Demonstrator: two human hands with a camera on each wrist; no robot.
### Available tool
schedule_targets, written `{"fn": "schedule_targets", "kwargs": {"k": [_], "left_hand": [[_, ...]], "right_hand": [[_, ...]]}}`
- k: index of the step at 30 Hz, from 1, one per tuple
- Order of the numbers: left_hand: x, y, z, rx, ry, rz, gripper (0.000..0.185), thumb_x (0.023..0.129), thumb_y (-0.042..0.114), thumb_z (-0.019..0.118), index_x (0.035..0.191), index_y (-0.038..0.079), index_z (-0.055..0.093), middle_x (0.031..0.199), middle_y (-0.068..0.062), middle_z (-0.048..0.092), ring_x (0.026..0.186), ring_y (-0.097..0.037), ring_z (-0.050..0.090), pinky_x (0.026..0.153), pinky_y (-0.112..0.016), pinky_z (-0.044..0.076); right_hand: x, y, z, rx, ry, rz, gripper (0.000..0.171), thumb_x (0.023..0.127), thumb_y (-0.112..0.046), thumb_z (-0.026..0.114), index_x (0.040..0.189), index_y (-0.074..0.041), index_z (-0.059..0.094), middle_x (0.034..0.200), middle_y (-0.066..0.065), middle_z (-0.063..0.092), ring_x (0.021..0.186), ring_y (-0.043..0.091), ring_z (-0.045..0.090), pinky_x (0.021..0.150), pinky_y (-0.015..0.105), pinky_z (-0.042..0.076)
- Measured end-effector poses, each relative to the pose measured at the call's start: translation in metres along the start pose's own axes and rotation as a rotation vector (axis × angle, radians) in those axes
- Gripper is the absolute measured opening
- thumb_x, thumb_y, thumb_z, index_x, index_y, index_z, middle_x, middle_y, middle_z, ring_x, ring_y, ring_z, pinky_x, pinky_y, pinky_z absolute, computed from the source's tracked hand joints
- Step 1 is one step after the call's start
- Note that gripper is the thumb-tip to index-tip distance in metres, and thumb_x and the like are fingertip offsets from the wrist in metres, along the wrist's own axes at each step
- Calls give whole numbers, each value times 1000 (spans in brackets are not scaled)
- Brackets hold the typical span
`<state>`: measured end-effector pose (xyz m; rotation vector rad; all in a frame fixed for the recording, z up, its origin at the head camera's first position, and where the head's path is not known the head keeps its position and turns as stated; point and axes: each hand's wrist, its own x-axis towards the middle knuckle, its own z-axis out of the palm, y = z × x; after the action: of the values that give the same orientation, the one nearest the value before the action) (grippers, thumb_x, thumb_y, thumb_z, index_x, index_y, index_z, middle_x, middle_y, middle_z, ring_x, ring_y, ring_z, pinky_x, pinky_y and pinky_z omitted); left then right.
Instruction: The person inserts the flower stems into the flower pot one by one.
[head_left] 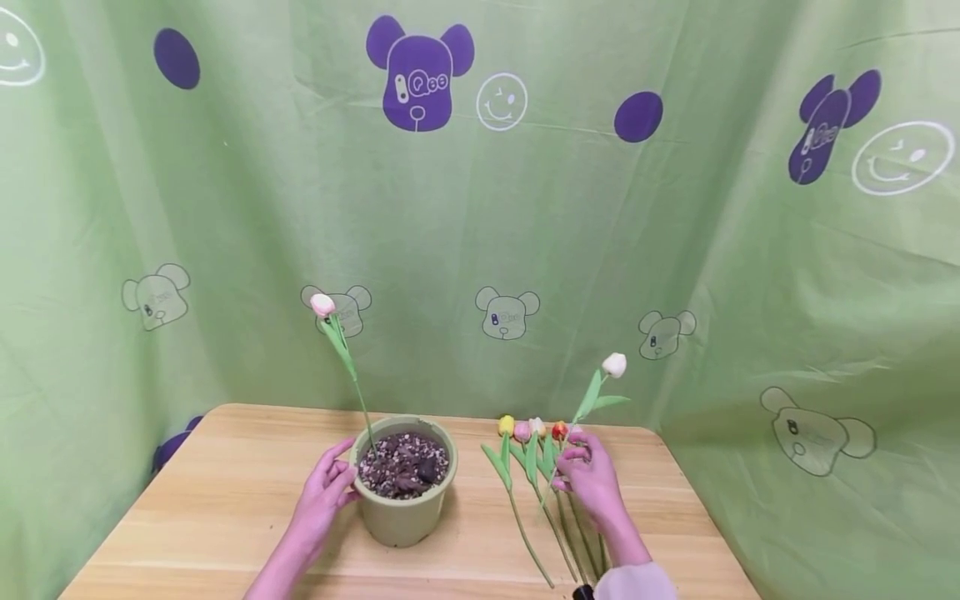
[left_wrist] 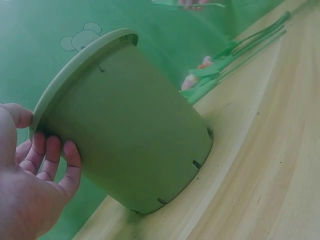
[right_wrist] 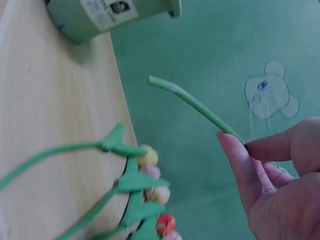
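Observation:
A green flower pot [head_left: 401, 518] stands on the table, filled with dark, speckled soil [head_left: 405, 479]. One pink tulip [head_left: 322, 305] rises from the soil on the left side, leaning left. My left hand [head_left: 321, 493] grips the pot's rim [left_wrist: 75, 67], thumb on top and fingers curled underneath. With thumb and fingertips my right hand [head_left: 592, 477] pinches the green stem of a whitish tulip [head_left: 614, 365], held above the table. Its bare stem end [right_wrist: 160, 82] points toward the pot in the right wrist view. Beneath that hand lie several tulips, among them a yellow tulip [head_left: 506, 426] and a red tulip [head_left: 559, 429].
The wooden table [head_left: 225, 492] ends at a green curtain [head_left: 450, 217] printed with bears and smiley faces. A small black object [head_left: 582, 592] shows at the bottom edge near the right sleeve [head_left: 636, 582]. A white label [right_wrist: 107, 10] is on the pot's side.

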<state>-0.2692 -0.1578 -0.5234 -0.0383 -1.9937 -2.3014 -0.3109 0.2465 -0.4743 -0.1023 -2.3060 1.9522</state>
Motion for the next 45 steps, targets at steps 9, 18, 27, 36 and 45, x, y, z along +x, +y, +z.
{"fn": "schedule_targets", "kwargs": {"k": [9,18,27,36,45], "left_hand": [[-2,-1,0,4,3,5,58,104,6,52,158,4,34,110,-13,60,98,-16,63,90,-27,61],[0,0,1,-7,3,7,58,104,7,53,159,5,33,109,-11,59,97,-15,63,90,-27,61],[-1,0,1,-5,3,13,58,105,7,53,159,4,33,107,-10,59,96,-14,62,89,-27,61],[-2,0,-1,3,5,12,57,104,8,53,158,4,34,106,-9,59,95,-14,62,89,-27,61],[-1,-1,-1,5,6,14,57,105,7,53,158,5,34,106,-9,59,95,-13,63,89,-28,61]], "right_hand": [[0,-20,33,24,-9,-73,51,94,11,61,141,-1,45,112,17,57,84,20,64,73,37,67],[0,-45,61,92,-42,-149,52,94,11,63,141,-3,45,110,16,56,83,15,64,75,38,67],[4,-60,84,136,-74,-192,53,92,13,62,139,-7,46,111,14,56,87,18,64,76,39,67],[6,-72,106,152,-61,-239,52,93,12,63,138,-8,47,112,19,58,91,20,64,76,39,67],[14,-72,129,199,-48,-254,52,93,13,62,137,-8,47,109,16,57,89,19,62,77,39,67]]}}
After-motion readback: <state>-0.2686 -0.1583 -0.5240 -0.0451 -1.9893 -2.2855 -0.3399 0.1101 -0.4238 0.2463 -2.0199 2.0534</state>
